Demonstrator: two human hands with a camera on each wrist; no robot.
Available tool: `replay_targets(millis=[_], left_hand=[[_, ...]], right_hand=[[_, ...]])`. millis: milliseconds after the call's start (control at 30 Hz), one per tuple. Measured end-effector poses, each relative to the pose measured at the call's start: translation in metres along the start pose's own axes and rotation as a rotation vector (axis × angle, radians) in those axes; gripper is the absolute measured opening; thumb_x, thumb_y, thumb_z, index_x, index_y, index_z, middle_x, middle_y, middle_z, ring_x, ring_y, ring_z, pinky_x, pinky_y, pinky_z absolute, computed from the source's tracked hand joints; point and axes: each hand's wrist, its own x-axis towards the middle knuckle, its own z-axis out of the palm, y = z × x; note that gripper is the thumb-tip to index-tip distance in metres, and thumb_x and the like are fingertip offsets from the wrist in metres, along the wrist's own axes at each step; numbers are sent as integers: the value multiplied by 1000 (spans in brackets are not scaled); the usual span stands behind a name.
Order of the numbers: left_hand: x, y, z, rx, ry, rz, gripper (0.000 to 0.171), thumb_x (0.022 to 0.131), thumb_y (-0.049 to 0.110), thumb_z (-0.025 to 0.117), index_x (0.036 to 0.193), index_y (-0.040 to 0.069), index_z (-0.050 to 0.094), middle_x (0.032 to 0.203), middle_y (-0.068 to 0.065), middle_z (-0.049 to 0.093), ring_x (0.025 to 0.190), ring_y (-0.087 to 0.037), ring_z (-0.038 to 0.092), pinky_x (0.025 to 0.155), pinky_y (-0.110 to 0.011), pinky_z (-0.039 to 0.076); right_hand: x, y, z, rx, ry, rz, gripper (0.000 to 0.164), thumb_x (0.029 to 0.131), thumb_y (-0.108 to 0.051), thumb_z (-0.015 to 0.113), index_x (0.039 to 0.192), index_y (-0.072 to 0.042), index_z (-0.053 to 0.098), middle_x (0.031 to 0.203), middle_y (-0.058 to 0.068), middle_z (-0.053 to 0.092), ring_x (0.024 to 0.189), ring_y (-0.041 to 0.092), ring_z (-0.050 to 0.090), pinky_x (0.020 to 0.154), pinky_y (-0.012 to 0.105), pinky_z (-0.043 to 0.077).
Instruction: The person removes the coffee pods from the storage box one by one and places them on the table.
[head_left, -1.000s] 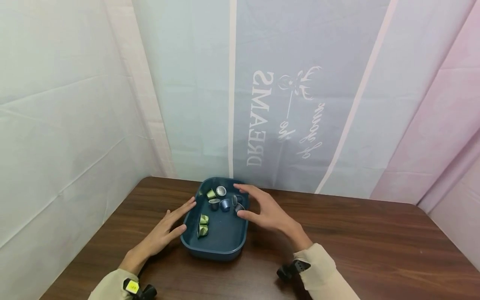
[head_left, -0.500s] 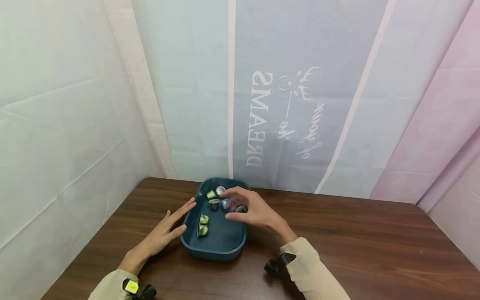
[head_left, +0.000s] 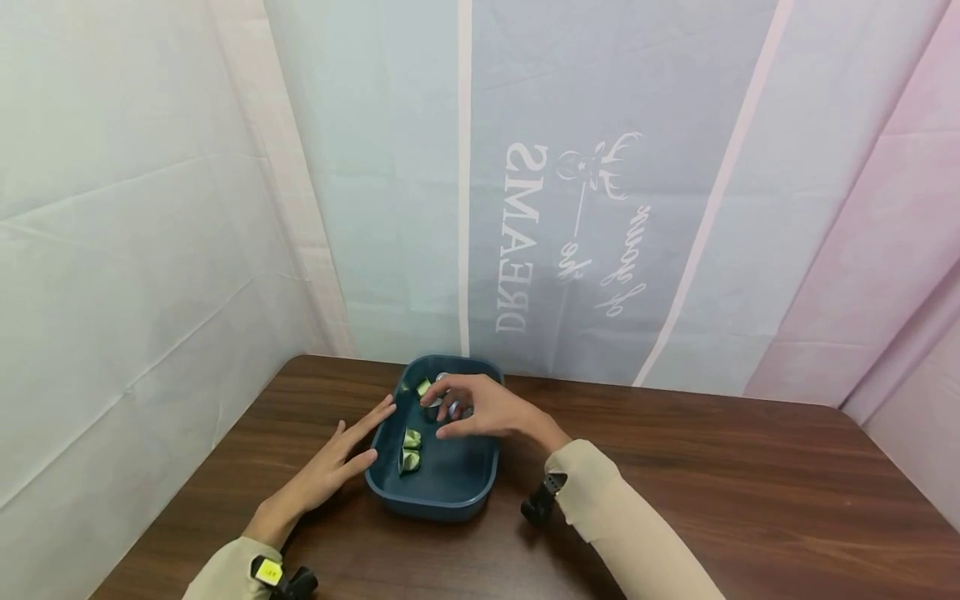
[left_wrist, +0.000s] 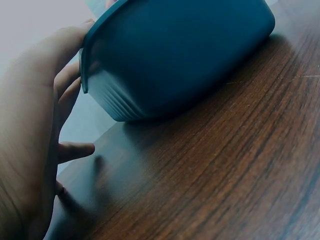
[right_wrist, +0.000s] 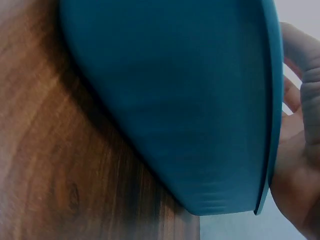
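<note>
A dark blue plastic bin (head_left: 450, 492) holds several coffee capsules. Two green coffee capsules (head_left: 410, 461) lie side by side near its left wall, and another green coffee capsule (head_left: 423, 387) sits towards the back. My right hand (head_left: 491, 406) reaches in over the right rim, thumb and fingers parted and bent, with nothing seen between them. A dark capsule (head_left: 431, 412) shows by its fingertips; other capsules are partly or wholly hidden beneath the hand. My left hand (head_left: 326, 469) rests its extended fingers against the bin's left rim; the left wrist view shows them at the edge.
The brown wooden table (head_left: 712, 492) stretches out to the right of the bin. A pale printed curtain (head_left: 600, 250) hangs behind the table's back edge, close to the bin. Another white curtain (head_left: 135, 250) stands along the left side.
My right hand has moved left from the bin's right rim to over the middle, covering more of the capsules. The left hand keeps its place at the left rim.
</note>
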Motion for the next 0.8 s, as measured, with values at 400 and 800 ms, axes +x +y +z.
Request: replay_targets(millis=[400, 800], left_hand=[[-2, 2, -1, -13, -6, -17, 57, 100, 8, 44, 153, 15, 24, 160, 0, 13, 142, -39, 14, 91, -79, -6], [-2, 1, 1, -20, -5, -17, 59, 100, 7, 43, 154, 20, 23, 159, 0, 13, 142, -37, 15, 92, -79, -6]], right_hand=[[24, 3, 7, -175, -149, 89, 38, 85, -15, 74, 121, -16, 61, 118, 5, 60, 92, 10, 63, 78, 24, 52], [40, 12, 18, -201, -210, 115, 39, 84, -18, 76, 120, -19, 62, 112, -6, 62, 75, 7, 60, 65, 21, 51]])
